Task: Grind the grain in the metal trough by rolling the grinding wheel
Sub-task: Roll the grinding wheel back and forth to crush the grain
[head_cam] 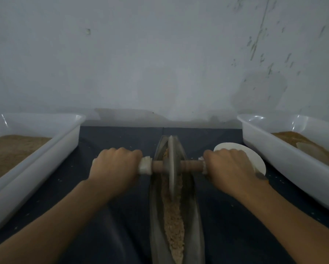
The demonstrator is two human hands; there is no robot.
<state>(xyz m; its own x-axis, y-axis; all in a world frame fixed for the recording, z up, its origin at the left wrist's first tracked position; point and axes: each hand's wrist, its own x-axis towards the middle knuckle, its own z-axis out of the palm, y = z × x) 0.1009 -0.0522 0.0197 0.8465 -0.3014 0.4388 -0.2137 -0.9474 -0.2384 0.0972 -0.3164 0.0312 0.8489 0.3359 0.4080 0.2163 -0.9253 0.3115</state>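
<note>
grain (pixel 174 216) in metal trough (pixel 156 216)

Your left hand (pixel 115 169), left of grinding wheel (pixel 171 166): bare, no glove, no ring, no watch or band at wrist. Forearm bare down to frame edge, no sleeve in view. Your right hand (pixel 231 168), right of wheel: also bare, no jewellery. Small dark mark at its wrist, outer side; blurred, cannot tell what. Right forearm bare, no sleeve visible.
</note>
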